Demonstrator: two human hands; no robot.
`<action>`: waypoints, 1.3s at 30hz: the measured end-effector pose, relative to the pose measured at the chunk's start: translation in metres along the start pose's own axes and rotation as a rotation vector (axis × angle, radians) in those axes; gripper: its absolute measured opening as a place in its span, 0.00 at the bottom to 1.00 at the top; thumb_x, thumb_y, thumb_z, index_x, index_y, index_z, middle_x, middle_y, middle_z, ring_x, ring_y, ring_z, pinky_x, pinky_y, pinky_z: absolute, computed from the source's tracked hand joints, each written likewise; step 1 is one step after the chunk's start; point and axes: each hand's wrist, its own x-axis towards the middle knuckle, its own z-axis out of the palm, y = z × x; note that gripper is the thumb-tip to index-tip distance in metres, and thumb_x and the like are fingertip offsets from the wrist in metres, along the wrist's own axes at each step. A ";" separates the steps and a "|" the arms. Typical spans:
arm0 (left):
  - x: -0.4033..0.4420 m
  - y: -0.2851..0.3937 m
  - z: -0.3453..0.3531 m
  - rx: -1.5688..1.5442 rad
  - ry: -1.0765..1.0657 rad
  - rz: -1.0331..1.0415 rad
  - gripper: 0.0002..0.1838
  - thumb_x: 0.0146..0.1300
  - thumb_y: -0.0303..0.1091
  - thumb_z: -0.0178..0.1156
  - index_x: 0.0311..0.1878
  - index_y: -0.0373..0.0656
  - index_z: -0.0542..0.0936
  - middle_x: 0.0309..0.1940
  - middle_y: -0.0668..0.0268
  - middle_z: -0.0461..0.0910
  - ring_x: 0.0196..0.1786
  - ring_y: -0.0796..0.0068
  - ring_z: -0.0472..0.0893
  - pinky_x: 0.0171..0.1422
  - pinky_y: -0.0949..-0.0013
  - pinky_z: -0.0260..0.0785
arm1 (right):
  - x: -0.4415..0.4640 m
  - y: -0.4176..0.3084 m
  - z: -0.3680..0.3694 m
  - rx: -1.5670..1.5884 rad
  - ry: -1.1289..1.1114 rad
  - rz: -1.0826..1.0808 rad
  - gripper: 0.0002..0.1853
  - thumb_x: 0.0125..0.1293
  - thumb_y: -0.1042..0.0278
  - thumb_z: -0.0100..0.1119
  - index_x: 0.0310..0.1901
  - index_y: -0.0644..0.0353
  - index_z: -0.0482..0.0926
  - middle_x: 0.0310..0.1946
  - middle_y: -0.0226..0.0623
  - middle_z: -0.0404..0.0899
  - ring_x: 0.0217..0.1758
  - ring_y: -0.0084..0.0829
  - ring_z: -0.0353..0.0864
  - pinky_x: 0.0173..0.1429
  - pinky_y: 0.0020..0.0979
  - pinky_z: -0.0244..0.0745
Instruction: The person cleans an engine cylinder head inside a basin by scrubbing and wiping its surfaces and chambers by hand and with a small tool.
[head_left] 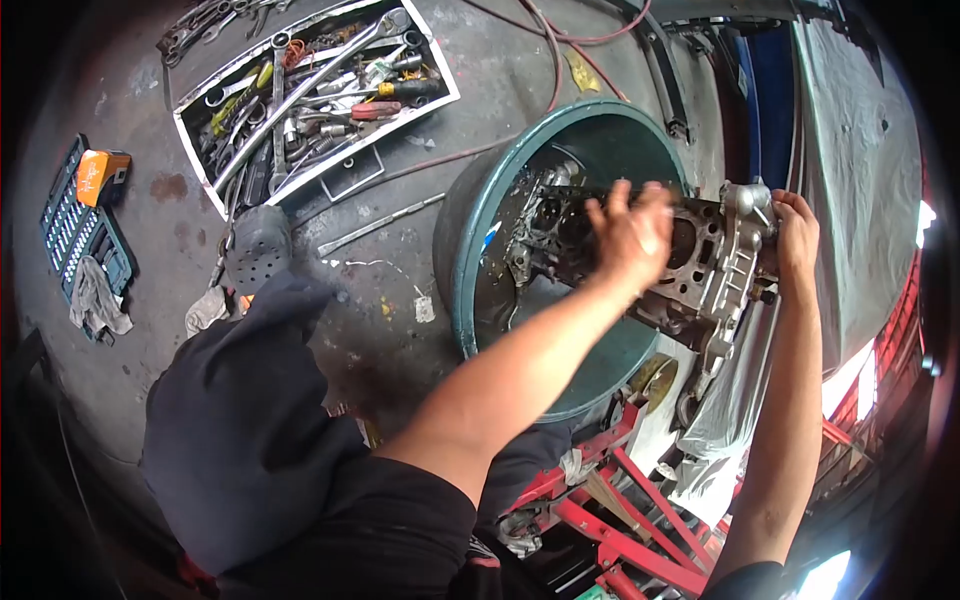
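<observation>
A greasy metal engine cylinder head (690,245) lies across the rim of a big dark green tub (465,270), its flat face with round openings turned towards me. My left hand (635,235) is over the middle of that face, fingers spread and smeared by motion at the tips; whether it touches the metal I cannot tell. At the head's right end, my right hand (797,240) grips the casting near a pale metal fitting (745,197), its fingertips partly hidden. More dark metal and a wet sheen show inside the tub, left of the head.
A white-edged toolbox (330,100) full of wrenches and sockets sits on the floor. Nearby are a long metal bar (382,224), a socket set (90,225) with an orange box (103,177), red hoses (550,60), red metal frames (630,540) and a sheet-covered surface (860,200).
</observation>
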 end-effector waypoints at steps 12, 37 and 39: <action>0.005 0.037 -0.008 0.035 -0.078 0.016 0.17 0.69 0.39 0.48 0.52 0.40 0.79 0.59 0.55 0.75 0.71 0.48 0.59 0.69 0.29 0.43 | 0.009 0.001 0.004 -0.118 0.023 -0.122 0.12 0.61 0.71 0.51 0.43 0.66 0.80 0.35 0.36 0.81 0.39 0.27 0.76 0.48 0.27 0.69; -0.002 0.029 0.007 0.075 0.039 0.225 0.18 0.66 0.37 0.49 0.52 0.35 0.77 0.56 0.52 0.75 0.71 0.43 0.57 0.70 0.33 0.43 | 0.021 0.011 0.002 -0.047 0.005 -0.095 0.13 0.61 0.70 0.51 0.44 0.67 0.80 0.36 0.35 0.81 0.40 0.26 0.76 0.49 0.26 0.68; -0.010 0.020 0.006 -0.008 0.139 0.202 0.16 0.65 0.36 0.52 0.50 0.37 0.78 0.51 0.54 0.77 0.69 0.49 0.60 0.70 0.37 0.46 | 0.006 0.003 0.002 -0.031 0.025 -0.088 0.12 0.61 0.71 0.51 0.43 0.65 0.80 0.36 0.34 0.81 0.40 0.26 0.76 0.49 0.26 0.68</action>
